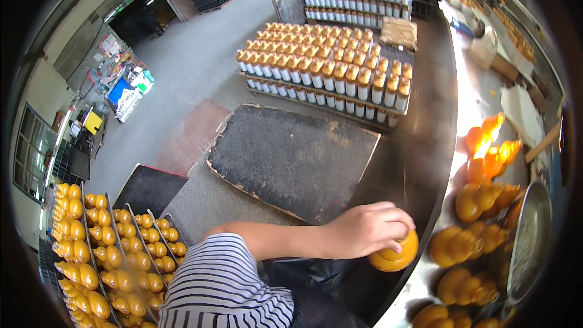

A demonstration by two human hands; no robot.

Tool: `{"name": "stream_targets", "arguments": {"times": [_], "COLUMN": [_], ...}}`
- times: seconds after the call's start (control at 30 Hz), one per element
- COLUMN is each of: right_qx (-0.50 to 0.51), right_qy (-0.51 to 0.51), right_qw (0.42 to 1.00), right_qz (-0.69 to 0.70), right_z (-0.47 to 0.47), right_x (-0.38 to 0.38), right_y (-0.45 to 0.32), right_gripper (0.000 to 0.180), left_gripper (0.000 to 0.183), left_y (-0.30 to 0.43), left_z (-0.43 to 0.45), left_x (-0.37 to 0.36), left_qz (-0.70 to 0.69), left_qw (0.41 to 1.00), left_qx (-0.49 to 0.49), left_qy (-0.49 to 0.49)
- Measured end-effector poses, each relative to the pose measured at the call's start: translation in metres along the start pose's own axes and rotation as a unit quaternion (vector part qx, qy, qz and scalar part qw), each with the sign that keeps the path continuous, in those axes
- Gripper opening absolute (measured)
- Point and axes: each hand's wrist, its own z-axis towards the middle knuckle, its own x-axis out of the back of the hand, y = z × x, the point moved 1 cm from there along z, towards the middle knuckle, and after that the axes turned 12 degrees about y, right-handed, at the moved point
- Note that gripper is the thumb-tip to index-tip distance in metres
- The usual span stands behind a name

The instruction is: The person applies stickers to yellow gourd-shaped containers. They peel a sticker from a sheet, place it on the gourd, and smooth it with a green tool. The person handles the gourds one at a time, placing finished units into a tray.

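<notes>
My left hand point(380, 232) reaches across from a striped sleeve and grips a glossy amber bottle point(403, 255) near its top. The fingers cover its upper part, so its full shape is hidden. This bottle is at the near edge of a pale workbench point(405, 307), over a dark gap. Several amber gourd-shaped bottles point(451, 246) lie tilted along the bench, just right of the hand. Strong light falls on the farther ones point(489, 157). Beside them a round metal basin point(530, 241) holds something pale. My right hand is out of view.
Stacked boards carry rows of white bottles with gold tops point(328, 73). Before them lies a worn black board point(291, 159). At lower left, tiered shelves hold more amber gourd bottles point(82, 273). A cardboard piece point(398, 32) rests by the stacks. A cluttered table point(125, 86) stands against the wall.
</notes>
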Motion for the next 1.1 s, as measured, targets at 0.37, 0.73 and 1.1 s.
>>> {"name": "stream_targets", "arguments": {"times": [0.37,0.73,1.1], "right_qx": [0.054,0.111,0.155], "right_qy": [-0.197,-0.4,-0.549], "right_qw": [0.976,0.91,0.797], "right_qz": [-0.071,0.002,0.201], "right_z": [0.18,0.25,0.246], "right_x": [-0.172,-0.313,-0.386], "right_y": [-0.151,-0.117,-0.215], "right_gripper": [0.018,0.028,0.027], "left_gripper": [0.014,0.017,0.012], "left_y": [0.06,0.186,0.307], "left_z": [0.045,-0.057,-0.093], "left_x": [0.268,0.338,0.262], "left_qz": [0.221,0.426,0.537], "left_qw": [0.942,0.735,0.556], "left_qx": [0.23,0.398,0.463], "left_qy": [0.102,0.346,0.435]}}
